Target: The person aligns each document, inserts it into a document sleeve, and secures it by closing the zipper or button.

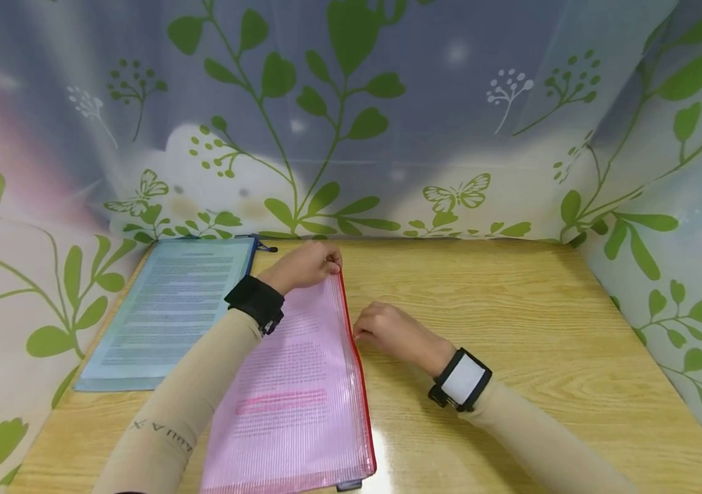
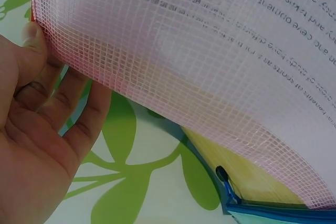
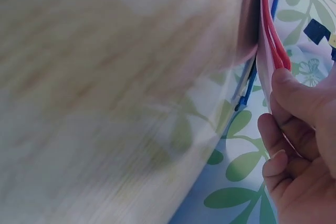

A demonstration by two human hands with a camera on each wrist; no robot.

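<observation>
A pink mesh zip folder (image 1: 283, 357) with a red zip edge (image 1: 361, 377) lies in front of me, a printed sheet showing through it. Its far right corner is pinched by my left hand (image 1: 307, 264), the thumb on the front in the left wrist view and the fingers behind. Partway down the red edge is my right hand (image 1: 396, 336). Its thumb (image 3: 289, 85) and index finger pinch the red strip in the right wrist view, where the folder's edge stands raised. A dark tab (image 1: 348, 485) shows at the folder's near right corner.
A blue zip folder (image 1: 165, 309) with a printed sheet inside lies at the left, partly behind my left arm. Its dark blue zip pull (image 1: 270, 248) sticks out at the far corner. The wooden table (image 1: 511, 309) ends at a leaf-patterned curtain (image 1: 388, 137).
</observation>
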